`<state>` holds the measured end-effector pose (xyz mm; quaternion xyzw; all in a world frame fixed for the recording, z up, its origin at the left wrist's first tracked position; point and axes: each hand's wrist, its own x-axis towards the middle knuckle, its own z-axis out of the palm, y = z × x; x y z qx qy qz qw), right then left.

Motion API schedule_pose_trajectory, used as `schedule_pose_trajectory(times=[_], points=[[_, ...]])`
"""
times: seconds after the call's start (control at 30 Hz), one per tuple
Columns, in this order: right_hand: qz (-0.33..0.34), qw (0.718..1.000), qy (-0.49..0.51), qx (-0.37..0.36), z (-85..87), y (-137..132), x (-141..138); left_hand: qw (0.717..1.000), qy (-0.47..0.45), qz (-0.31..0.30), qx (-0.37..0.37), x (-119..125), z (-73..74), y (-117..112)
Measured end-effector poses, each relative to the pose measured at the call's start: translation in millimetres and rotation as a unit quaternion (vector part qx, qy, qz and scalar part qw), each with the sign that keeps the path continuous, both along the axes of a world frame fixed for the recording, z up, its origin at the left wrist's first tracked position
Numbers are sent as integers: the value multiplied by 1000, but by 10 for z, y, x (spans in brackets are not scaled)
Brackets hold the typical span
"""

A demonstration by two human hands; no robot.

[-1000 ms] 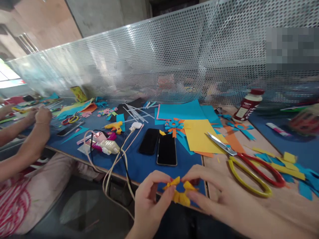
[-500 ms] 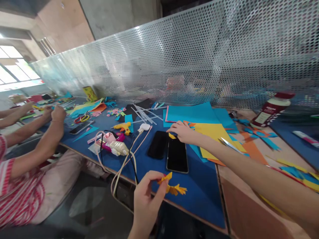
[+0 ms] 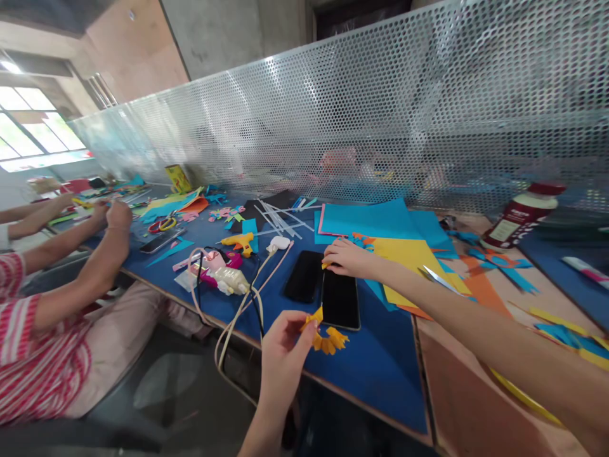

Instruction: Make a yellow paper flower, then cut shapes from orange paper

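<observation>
In the head view, my left hand (image 3: 284, 348) is at the table's front edge. Its thumb and fingers pinch a yellow-orange paper strip (image 3: 329, 341) with a fringed edge, which curls out to the right. Further forward, my right hand (image 3: 351, 258) reaches over the top end of a dark smartphone (image 3: 340, 303). Its fingertips are closed on a small yellow paper piece (image 3: 325, 264), mostly covered by the fingers. A second black phone (image 3: 303, 277) lies just left of that hand. Beneath my right wrist are yellow sheets (image 3: 404, 254) and blue sheets (image 3: 366, 216).
A yellow glue gun (image 3: 238, 243), tangled cables (image 3: 238, 311) and white glue sticks (image 3: 280, 219) lie to the left. Scissors (image 3: 440, 279) rest beside my right forearm. A bottle (image 3: 521, 216) stands at the right, against the perforated metal screen (image 3: 361, 114). A co-worker (image 3: 52, 343) sits at the left.
My left hand has moved slightly up and forward with the fringed strip, closer to the phone. My right hand has drawn slightly back, the small yellow piece in its fingertips.
</observation>
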<state>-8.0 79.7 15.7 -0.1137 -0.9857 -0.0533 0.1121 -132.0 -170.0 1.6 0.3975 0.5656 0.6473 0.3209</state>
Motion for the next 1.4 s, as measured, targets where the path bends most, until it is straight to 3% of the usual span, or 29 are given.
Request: schedule_pose_trajectory(times=[0.13,0.33,0.43,0.5,0.57,0.67,0.73,0.83,0.97,1.17,1.4], points=[[7,1000,-2,-2,-13,2,14,1000,-25,-6,3,5,-3,15],[-20,995,-10,101,-87,-61,-8,1000,-19,2,9,30,-29,28],[-37,993,22,114,-103,-80,-11,1000,-4,2,6,36,-30,45],[-51,993,77,69,-47,-110,-8,1000,1,4,-2,30,-42,62],[-65,982,177,-29,82,-213,8,1000,5,6,-8,20,-62,81],[-84,913,338,-214,360,-590,79,1000,4,-1,-11,7,-94,103],[-69,890,328,-310,515,-956,157,1000,0,-2,-12,9,-104,109],[-68,881,270,-382,596,-1462,268,1000,-9,-10,-10,37,-93,104],[-93,909,239,-330,508,-1723,338,1000,-7,-26,-3,110,-54,78],[-81,950,230,-196,450,-1618,415,999,-25,-43,7,187,-5,36],[-74,958,215,-176,480,-1657,514,995,-61,-74,13,220,50,10]])
